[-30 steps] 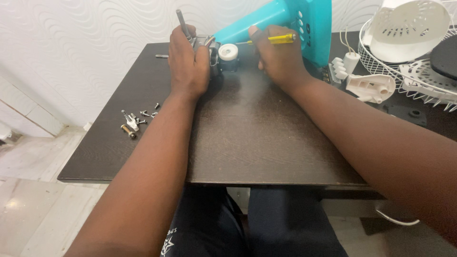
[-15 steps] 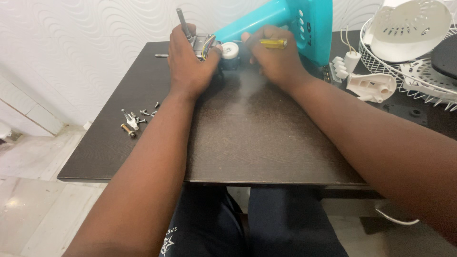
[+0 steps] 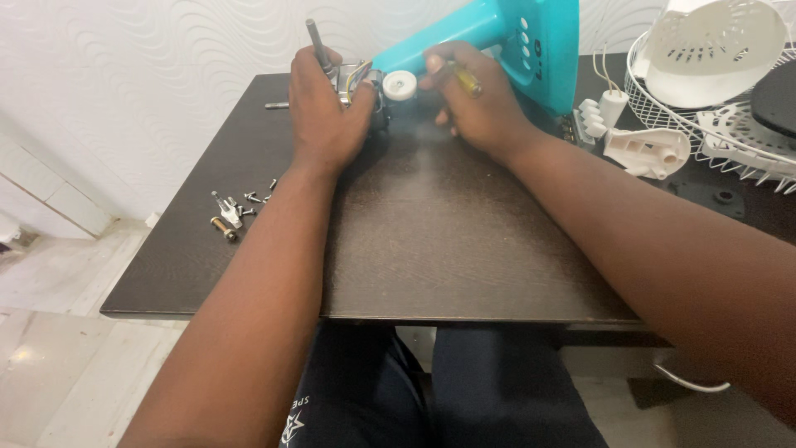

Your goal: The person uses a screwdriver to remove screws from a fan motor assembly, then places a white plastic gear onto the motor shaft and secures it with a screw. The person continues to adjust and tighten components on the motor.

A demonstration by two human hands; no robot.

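Though half-hidden, motor (image 3: 373, 87) under left hand (image 3: 325, 116)

Looks like a home rm, not a workshop. Textured white wallpaper (image 3: 166, 75) upper left, tiled floor (image 3: 58, 332) lower left, small dark table (image 3: 431, 232) mid-frame.

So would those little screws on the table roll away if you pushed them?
Probably a bit. The small screws look round-bodied and light, so they would likely skitter on the smooth dark table. Their heads might make them curl in circles rather than roll straight.
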